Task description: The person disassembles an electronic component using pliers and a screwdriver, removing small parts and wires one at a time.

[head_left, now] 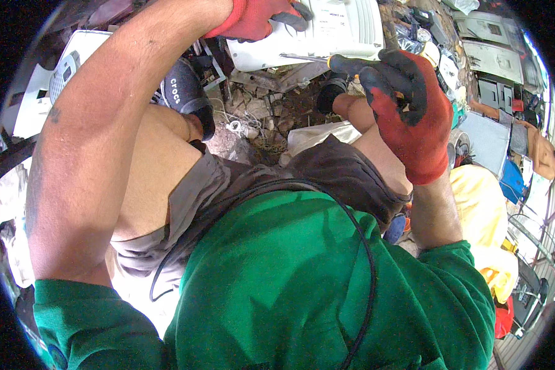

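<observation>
My right hand (pixel 408 111), in a red glove with black-coated fingers, is closed around a screwdriver (pixel 308 58). Only a bit of its yellow handle shows between the fingers. The thin metal shaft points left, over the near edge of a white plastic casing (pixel 345 31). That casing lies beyond my feet, with ribs down its right side and small print on top. At the upper edge of the picture, my left hand (pixel 253 18) wears a matching glove and rests at the casing's left part. Its visible fingers stretch over the surface, apart from one another; the rest is cut off.
Between my shoes, debris and a tangle of white cord (pixel 246 126) cover the ground. Another white appliance part (pixel 68 68) stands at the left. Piled electronics and panels (pixel 490 58) fill the far right, where another person (pixel 541 151) is. Yellow cloth (pixel 478 200) lies beside my right arm.
</observation>
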`<move>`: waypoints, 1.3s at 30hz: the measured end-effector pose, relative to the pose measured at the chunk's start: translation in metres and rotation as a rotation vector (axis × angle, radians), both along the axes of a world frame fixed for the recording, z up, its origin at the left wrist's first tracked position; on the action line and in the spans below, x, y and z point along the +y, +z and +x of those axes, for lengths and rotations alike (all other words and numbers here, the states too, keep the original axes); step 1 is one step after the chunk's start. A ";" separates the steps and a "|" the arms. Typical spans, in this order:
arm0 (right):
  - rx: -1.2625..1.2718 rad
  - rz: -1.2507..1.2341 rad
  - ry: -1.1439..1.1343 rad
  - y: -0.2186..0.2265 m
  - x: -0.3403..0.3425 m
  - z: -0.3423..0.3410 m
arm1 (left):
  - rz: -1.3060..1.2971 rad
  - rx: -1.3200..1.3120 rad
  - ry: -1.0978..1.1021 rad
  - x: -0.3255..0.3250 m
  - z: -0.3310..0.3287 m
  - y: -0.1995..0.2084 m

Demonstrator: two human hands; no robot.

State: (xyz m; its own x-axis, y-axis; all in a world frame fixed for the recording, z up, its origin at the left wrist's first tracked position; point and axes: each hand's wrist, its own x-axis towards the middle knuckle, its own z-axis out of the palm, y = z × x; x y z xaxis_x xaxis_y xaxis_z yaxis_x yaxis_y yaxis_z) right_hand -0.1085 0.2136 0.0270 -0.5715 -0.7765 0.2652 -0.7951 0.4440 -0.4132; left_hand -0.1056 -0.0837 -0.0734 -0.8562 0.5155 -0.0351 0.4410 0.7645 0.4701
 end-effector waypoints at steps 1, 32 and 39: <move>-0.009 0.000 0.005 0.000 0.000 -0.001 | -0.025 -0.030 0.007 0.001 0.000 0.003; -0.006 0.036 -0.017 0.013 -0.013 0.000 | -0.142 -0.093 0.050 0.004 0.000 0.014; 0.009 0.020 0.009 0.006 -0.018 -0.004 | -0.055 -0.079 0.044 -0.001 0.004 0.013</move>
